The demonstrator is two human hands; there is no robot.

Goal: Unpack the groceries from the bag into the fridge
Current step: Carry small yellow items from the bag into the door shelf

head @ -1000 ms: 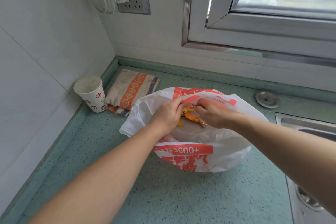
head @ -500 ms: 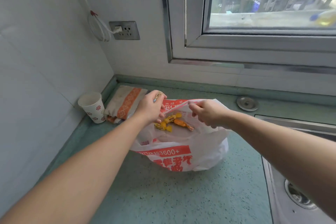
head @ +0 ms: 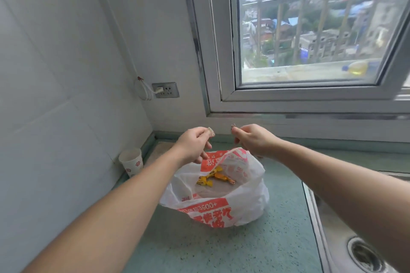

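bag sits open on green speckled counter beneath window.

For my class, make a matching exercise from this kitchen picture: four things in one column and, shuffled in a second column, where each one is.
Things
1. paper cup
2. yellow wrapped sweets
3. wall socket
4. sink drain

Places
A. inside the open plastic bag
B. bottom right, beside the counter
C. on the wall, left of the window
D. in the left corner of the counter, against the wall

Pairs: 1-D, 2-A, 3-C, 4-B
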